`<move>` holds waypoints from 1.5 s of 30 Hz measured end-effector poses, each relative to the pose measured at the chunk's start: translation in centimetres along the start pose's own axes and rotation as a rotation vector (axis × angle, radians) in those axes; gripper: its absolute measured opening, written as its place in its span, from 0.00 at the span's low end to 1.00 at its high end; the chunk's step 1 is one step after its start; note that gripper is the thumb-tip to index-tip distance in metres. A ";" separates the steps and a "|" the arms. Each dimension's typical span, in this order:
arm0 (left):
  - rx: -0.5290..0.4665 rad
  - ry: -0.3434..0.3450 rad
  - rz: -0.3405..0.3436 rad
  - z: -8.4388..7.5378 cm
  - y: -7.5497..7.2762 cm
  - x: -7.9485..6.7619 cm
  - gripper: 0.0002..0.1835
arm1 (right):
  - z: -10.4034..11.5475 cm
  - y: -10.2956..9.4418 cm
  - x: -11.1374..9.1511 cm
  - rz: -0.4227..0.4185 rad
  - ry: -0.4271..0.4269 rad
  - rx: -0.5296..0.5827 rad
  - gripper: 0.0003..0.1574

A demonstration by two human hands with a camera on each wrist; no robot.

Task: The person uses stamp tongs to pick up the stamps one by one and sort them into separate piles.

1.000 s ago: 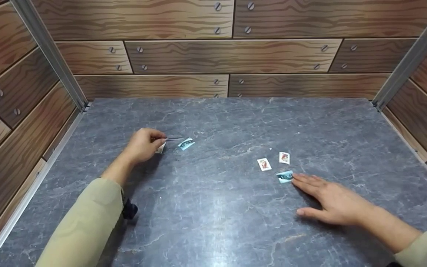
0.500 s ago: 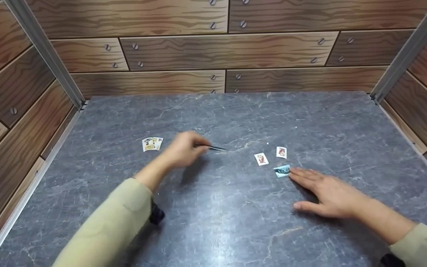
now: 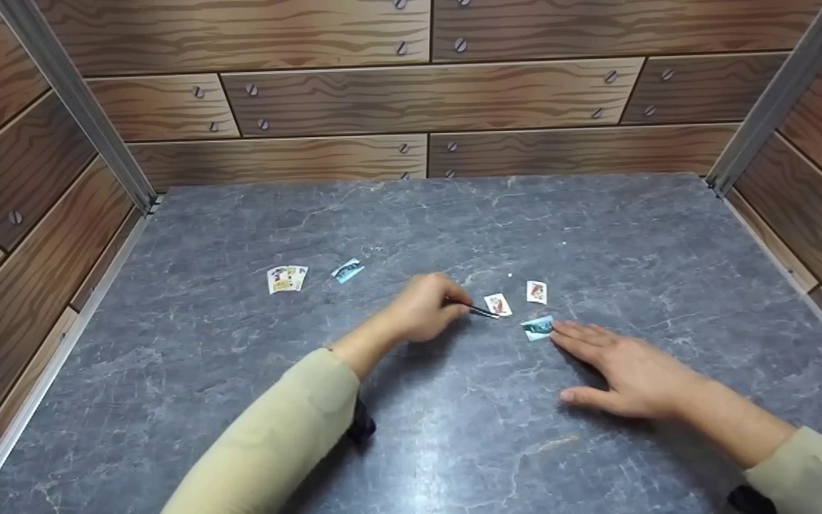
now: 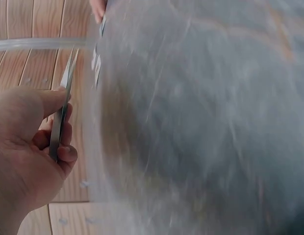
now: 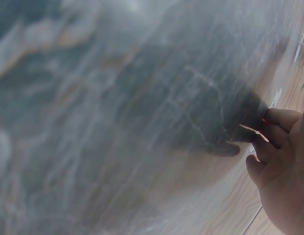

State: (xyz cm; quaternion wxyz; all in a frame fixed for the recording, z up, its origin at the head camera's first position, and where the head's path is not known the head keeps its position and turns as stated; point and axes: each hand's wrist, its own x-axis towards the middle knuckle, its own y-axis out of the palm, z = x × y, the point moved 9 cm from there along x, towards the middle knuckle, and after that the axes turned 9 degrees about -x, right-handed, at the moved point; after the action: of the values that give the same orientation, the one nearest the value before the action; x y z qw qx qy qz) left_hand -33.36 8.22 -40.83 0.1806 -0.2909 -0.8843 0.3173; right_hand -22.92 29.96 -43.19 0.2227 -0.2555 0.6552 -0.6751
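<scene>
My left hand (image 3: pixel 429 307) grips a pair of dark tweezers (image 3: pixel 484 312) between thumb and fingers. Their tips overlap the lower edge of a small white card with a red figure (image 3: pixel 499 304) in the head view. In the left wrist view the tweezers (image 4: pixel 62 112) point away from the palm, with their tips slightly apart. A second red-figure card (image 3: pixel 536 292) lies just to the right. My right hand (image 3: pixel 625 371) rests flat on the table, fingers straight, with its fingertips at the right end of a teal card (image 3: pixel 537 328).
On the left of the grey marbled table (image 3: pixel 411 228) lie overlapping white-and-yellow cards (image 3: pixel 287 279), with another teal card (image 3: pixel 348 270) beside them. A tiny white speck (image 3: pixel 510 275) sits behind the red-figure cards. Wood-patterned walls (image 3: pixel 325 100) stand around the table.
My left hand has moved right with the tweezers, from beside the left-hand cards to the red-figure cards, uncovering the cards on the left. My right hand stays at the teal card.
</scene>
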 end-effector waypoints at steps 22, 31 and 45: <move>0.064 -0.035 -0.018 -0.1 3.2 1.8 0.07 | 0.0 -0.1 0.1 0.001 0.000 0.002 0.54; 0.045 -0.029 -0.035 -0.3 3.4 1.8 0.06 | -0.1 -0.2 0.1 0.007 0.009 -0.005 0.55; 0.027 -0.073 -0.049 0.0 4.2 2.0 0.06 | -0.2 0.0 -0.1 -0.017 0.015 -0.007 0.55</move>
State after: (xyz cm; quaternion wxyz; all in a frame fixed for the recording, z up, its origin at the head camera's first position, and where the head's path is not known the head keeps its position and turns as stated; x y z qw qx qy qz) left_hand -33.29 12.09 -43.36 0.1598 -0.2549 -0.8928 0.3351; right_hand -22.95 30.14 -43.15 0.2114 -0.2569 0.6570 -0.6766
